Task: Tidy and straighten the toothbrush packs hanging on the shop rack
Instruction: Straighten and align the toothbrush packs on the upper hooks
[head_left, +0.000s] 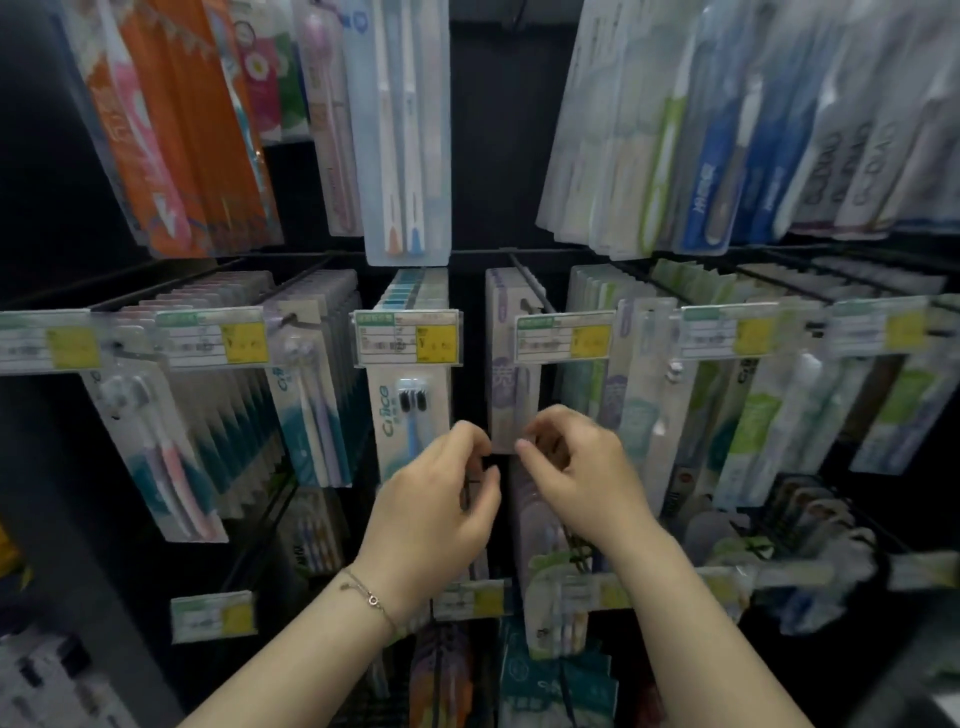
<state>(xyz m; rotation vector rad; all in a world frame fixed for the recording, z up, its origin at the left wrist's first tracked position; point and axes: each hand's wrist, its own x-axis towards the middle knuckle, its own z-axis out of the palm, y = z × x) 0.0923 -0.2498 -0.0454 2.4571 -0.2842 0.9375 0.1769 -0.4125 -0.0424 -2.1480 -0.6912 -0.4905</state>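
Item: black wire rack (530, 283), pegs in rows, each carrying a file of hanging toothbrush packs behind a price tag (405, 338).

Centre of frame: one lilac pack (506, 395), hanging upright at the front of its file. Its contents are too blurred to count.

Just left of it: a white pack (410, 415) holding two dark-headed brushes.

Upper left: tilted orange packs (171, 130).

Hands: the right hand (576, 467) has a narrow grip, thumb and curled fingers pinching the lilac pack's lower edge. The left hand (441, 499) has its fingers curled at the same pack's lower left corner; I cannot tell whether its grip has hold. There is a thin bracelet (363, 595) on the left wrist.

Obscured: the lower rows are smeared by blur and partly hidden behind both forearms. The outer packs are cut off by the frame edges.
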